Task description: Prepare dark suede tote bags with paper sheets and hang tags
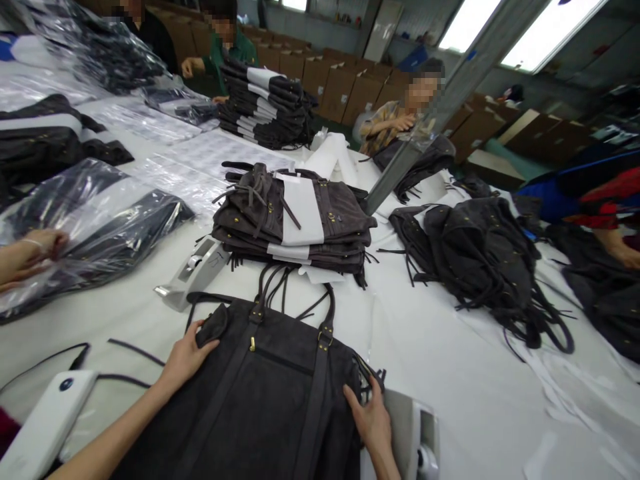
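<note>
A dark grey handbag [270, 393] lies flat in front of me, its two handles pointing away and a brass zip pull showing near its top. My left hand [187, 357] grips the upper left corner of the bag, thumb and fingers around the folded edge. At the right side edge, my right hand [371, 410] has its thumb on the face of the bag and its fingers over the side near the zip. Just beyond the handles sits a stack of similar handbags [345, 213] wrapped with white paper bands.
Tape dispensers stand at left [197, 270] and right [427, 433] of the bag. A white power bank [50, 420] with cables lies lower left. A slanted metal post [425, 140] rises beyond the stack. Co-workers' hands handle a plastic-wrapped bag [135, 233] at left and bags [480, 253] around the table.
</note>
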### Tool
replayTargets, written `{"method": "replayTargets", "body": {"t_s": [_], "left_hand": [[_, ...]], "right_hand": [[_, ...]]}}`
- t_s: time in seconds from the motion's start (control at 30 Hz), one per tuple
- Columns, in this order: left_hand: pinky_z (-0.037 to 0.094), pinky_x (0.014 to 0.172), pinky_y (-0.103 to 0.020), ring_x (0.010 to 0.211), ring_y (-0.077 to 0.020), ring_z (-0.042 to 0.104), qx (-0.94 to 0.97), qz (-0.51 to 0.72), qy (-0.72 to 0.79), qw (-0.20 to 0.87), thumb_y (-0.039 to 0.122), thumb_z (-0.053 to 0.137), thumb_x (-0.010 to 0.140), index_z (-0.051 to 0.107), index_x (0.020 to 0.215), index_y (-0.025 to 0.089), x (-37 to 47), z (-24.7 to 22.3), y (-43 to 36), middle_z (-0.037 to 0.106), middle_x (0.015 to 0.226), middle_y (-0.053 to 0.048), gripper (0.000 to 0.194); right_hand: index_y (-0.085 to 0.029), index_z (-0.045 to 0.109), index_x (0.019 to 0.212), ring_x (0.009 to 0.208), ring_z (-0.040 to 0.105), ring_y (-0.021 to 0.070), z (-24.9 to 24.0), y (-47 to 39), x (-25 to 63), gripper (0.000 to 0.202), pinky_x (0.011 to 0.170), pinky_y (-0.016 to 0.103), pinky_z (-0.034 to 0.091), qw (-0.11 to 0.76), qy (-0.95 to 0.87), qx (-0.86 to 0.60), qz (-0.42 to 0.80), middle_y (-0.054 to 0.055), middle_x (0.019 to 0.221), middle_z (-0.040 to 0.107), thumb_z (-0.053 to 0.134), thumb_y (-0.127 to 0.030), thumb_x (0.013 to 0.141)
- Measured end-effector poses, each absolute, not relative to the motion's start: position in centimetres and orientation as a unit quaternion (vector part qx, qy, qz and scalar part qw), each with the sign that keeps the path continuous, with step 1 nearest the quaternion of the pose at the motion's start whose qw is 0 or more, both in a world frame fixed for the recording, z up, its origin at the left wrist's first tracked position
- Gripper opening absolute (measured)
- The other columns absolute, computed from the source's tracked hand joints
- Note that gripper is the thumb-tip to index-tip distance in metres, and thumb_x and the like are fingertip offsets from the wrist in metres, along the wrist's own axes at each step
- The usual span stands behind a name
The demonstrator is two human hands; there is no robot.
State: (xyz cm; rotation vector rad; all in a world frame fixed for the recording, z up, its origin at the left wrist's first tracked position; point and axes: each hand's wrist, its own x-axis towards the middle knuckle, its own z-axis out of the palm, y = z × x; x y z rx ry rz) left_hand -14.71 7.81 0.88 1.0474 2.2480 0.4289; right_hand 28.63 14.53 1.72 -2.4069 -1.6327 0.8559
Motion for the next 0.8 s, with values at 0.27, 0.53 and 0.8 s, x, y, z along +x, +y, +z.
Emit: {"method": "replayTargets", "body": {"t_s": [0.27, 0.53, 0.8], "left_hand": [[0.049, 0.085, -0.035, 0.100, -0.0274, 0.065, 0.398, 0.184, 0.850, 0.293, 0.054, 0.056, 0.078, 0.045, 0.127, 0.023, -15.8, -0.2, 7.9, 0.069, 0.107, -0.009, 0.060], [0.050, 0.087, -0.038, 0.101, -0.0284, 0.065, 0.428, 0.219, 0.826, 0.294, 0.059, 0.054, 0.077, 0.044, 0.130, 0.019, -16.5, -1.6, 7.1, 0.068, 0.110, -0.009, 0.067], [0.049, 0.089, -0.039, 0.101, -0.0290, 0.064, 0.418, 0.213, 0.830, 0.301, 0.062, 0.050, 0.079, 0.045, 0.129, 0.020, -16.4, -1.7, 6.8, 0.066, 0.114, -0.011, 0.066]], "right_hand": [[-0.016, 0.040, 0.137, 0.065, 0.063, 0.0270, 0.9, 14.5, 29.3, 0.082, 0.065, 0.037, 0.049, 0.054, -0.533, -0.781, 0.322, -0.001, 0.057, 0.057, 0.046, -0.068, 0.074], [-0.012, 0.047, 0.132, 0.109, 0.053, 0.0374, 3.9, 14.4, 26.0, 0.063, 0.086, 0.052, 0.043, 0.067, -0.697, -0.714, 0.009, 0.023, 0.121, 0.054, 0.034, -0.055, 0.089], [-0.026, 0.040, 0.140, 0.133, 0.034, 0.0321, 0.0, 8.4, 21.8, 0.057, 0.104, 0.055, 0.028, 0.050, -0.848, -0.528, 0.023, 0.014, 0.147, 0.037, 0.042, -0.053, 0.089]]}}
